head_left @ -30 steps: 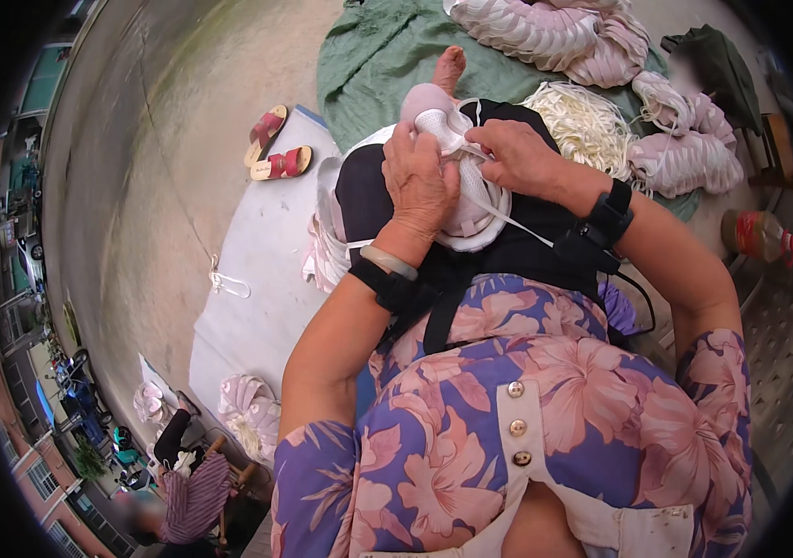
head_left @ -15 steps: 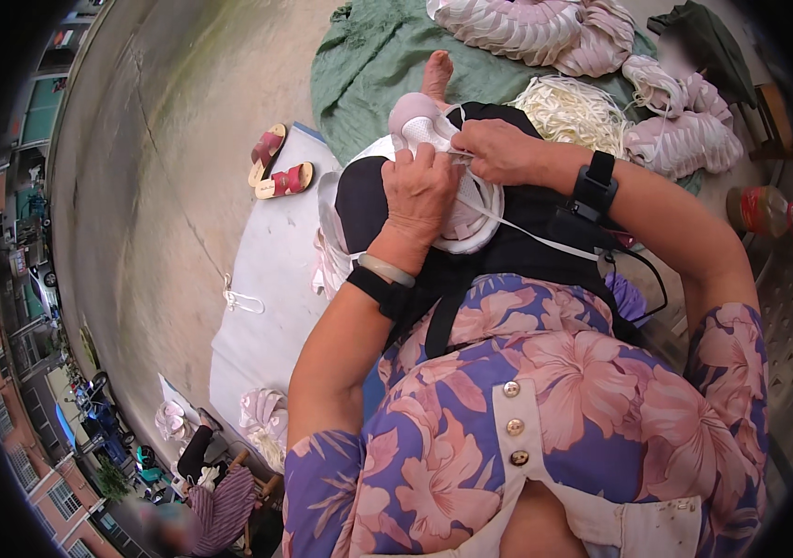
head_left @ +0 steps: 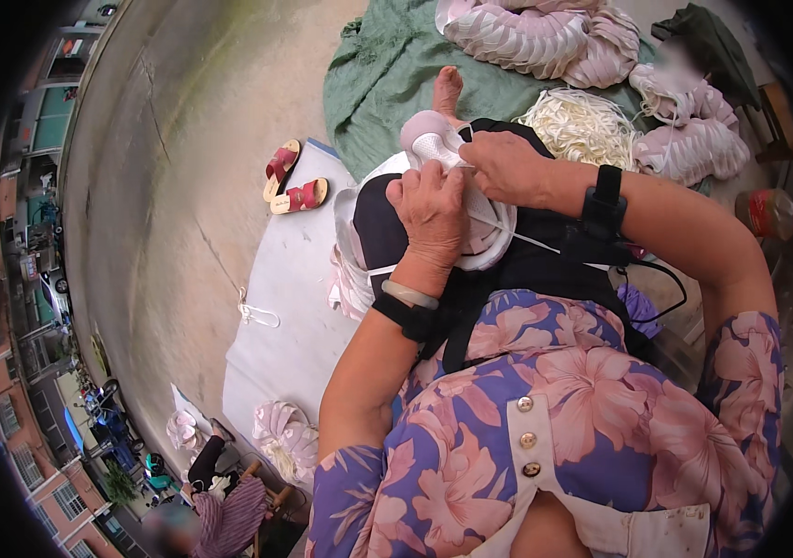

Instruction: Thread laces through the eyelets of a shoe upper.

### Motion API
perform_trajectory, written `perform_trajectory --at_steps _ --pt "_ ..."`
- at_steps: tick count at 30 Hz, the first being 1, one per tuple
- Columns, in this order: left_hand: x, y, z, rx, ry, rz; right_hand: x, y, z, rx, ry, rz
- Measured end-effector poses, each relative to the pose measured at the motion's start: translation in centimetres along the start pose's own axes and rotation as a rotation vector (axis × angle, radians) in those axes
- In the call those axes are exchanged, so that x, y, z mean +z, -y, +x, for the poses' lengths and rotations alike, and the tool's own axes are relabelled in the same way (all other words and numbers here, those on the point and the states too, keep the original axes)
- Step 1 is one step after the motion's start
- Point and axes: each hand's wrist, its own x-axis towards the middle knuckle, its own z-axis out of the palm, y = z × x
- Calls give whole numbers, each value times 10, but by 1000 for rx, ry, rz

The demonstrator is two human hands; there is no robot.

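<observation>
Your left hand (head_left: 431, 206) lies curled over the pale pink and white mesh shoe upper (head_left: 452, 177) that rests on your lap, fingers closed down on its top so the piece is pinned against your dark trousers (head_left: 373, 219). Your right hand (head_left: 506, 166) is just beside it, touching the same upper at its far edge, with thumb and fingertips pinched together; what they pinch is too small to make out, though a thin white cord (head_left: 545, 244) runs from under that hand across your lap. Both wrists carry black bands, and the left also wears a pale bangle (head_left: 409, 295).

Beyond your knees a green cloth (head_left: 387, 84) is spread on the concrete ground (head_left: 183, 139), with your bare foot (head_left: 447, 89) resting on it. At its far edge sits a heap of stacked pink and white uppers (head_left: 531, 37), and a second heap (head_left: 694, 139) lies to the right, next to a tangle of cream-white cords (head_left: 582, 126). To your left a white sheet (head_left: 285, 316) covers the ground, and a pair of red sandals (head_left: 292, 181) stands at its far corner. A smaller bundle of pink uppers (head_left: 285, 437) lies on the near end of the sheet, close to another person (head_left: 220, 507) seated at the lower edge.
</observation>
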Motion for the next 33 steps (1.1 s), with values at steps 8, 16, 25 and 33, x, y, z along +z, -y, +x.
perform_trajectory --at_steps 8,16,25,33 --pt "-3 -2 1 -139 75 -42 -4 3 7 16 66 -13" --pt "11 -2 3 -156 51 -72 5 7 -9 -39 -123 -101" --pt "21 0 -6 -195 149 -15 57 -16 -29 -157 -234 -165" --pt "16 -10 1 -175 190 -59 51 -23 -36 -121 -232 -9"
